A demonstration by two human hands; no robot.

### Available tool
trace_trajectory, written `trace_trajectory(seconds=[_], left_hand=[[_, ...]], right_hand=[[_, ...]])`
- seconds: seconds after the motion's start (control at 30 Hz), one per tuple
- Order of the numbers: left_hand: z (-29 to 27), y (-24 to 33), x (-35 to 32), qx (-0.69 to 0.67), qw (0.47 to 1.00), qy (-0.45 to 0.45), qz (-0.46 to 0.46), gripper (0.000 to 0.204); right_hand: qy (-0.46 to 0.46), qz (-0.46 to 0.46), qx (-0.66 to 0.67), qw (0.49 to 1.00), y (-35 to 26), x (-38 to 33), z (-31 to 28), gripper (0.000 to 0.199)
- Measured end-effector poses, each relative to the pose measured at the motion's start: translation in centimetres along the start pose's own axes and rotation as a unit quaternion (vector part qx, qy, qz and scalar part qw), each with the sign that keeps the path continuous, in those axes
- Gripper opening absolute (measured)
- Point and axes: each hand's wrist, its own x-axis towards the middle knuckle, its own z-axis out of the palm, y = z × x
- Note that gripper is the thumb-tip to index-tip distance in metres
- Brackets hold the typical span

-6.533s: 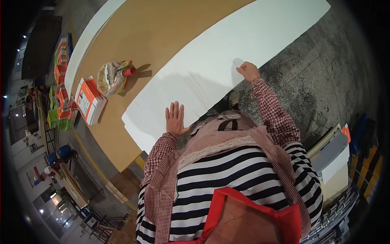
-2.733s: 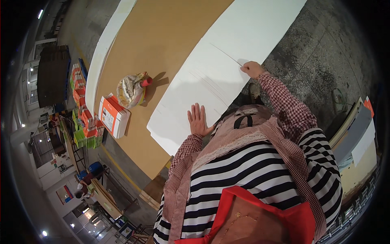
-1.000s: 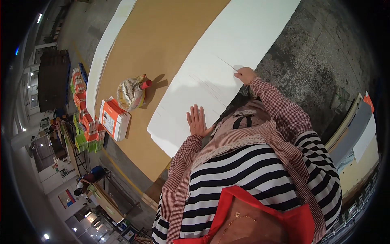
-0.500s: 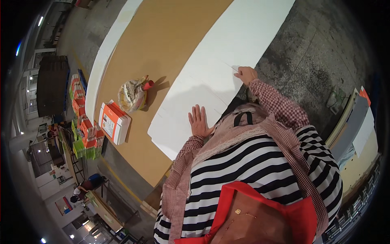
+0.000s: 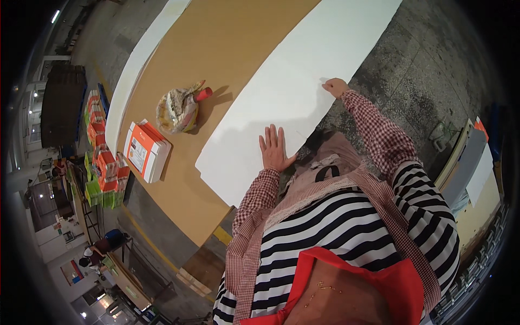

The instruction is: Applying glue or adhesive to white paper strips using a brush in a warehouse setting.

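The person leans over a long white sheet [image 5: 292,92] that lies along the near side of a brown table [image 5: 216,49]. The left hand [image 5: 274,149] is pressed flat on the sheet near its close end, fingers spread. The right hand [image 5: 336,86] rests at the sheet's long edge, which runs along or just past the table's edge; it looks curled over that edge, though whether it pinches it cannot be told from here.

With so little holding it, the sheet could slide or skew under uneven pressure, and a hard pull at the edge might crease it, or let that side sag toward the concrete floor [image 5: 422,70].

Beyond the sheet, bare table gives room to shift it away. Farther off sit an orange-and-white box [image 5: 145,151] and a crumpled bag with a red cap [image 5: 179,108], well apart from the sheet.
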Motion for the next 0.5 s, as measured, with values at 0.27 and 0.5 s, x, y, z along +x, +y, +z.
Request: trace_trajectory(seconds=[0.27, 0.5], left_hand=[[0.4, -0.3, 0.0, 0.022, 1.0, -0.01, 0.0, 0.107], [-1.2, -1.8, 0.8, 0.039, 0.997, -0.062, 0.036, 0.112]], right_hand=[[0.024, 0.069, -0.105, 0.992, -0.9, 0.1, 1.6, 0.037], [0.015, 0.108, 0.109, 0.988, -2.8, -3.7, -0.5, 0.034]])
